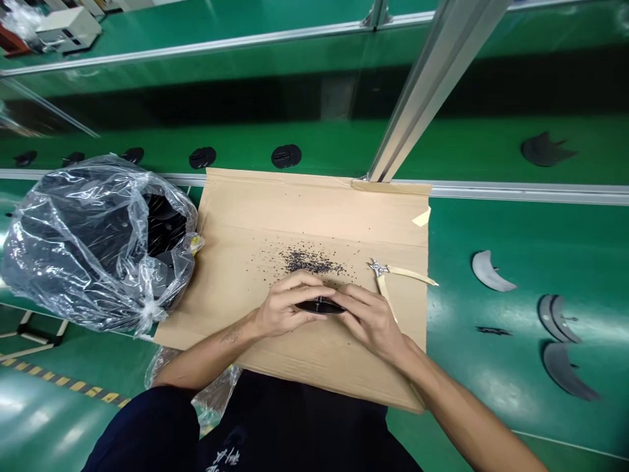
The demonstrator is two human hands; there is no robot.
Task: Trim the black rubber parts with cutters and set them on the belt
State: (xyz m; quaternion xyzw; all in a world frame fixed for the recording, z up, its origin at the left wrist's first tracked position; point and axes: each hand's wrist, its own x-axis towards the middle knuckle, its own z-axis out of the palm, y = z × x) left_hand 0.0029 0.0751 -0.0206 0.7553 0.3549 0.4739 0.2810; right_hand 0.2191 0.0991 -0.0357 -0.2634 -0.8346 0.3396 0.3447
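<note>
My left hand [285, 305] and my right hand [371, 318] meet over a cardboard sheet [255, 216] and together grip a flat black plastic disc [320, 306], seen nearly edge-on. Fingers of both hands are curled round its rim. Just beyond the hands lies a small heap of black trimmings [309, 262]. A pair of cutters with pale handles [388, 272] rests on the cardboard, right of the heap and close to my right hand.
A clear plastic bag full of black parts [93, 242] sits at the left. Several black discs [286, 156] lie along the green belt behind a metal rail [531, 191]. Curved black and grey pieces [560, 318] lie at the right. A slanted aluminium post [432, 78] rises from the cardboard's far edge.
</note>
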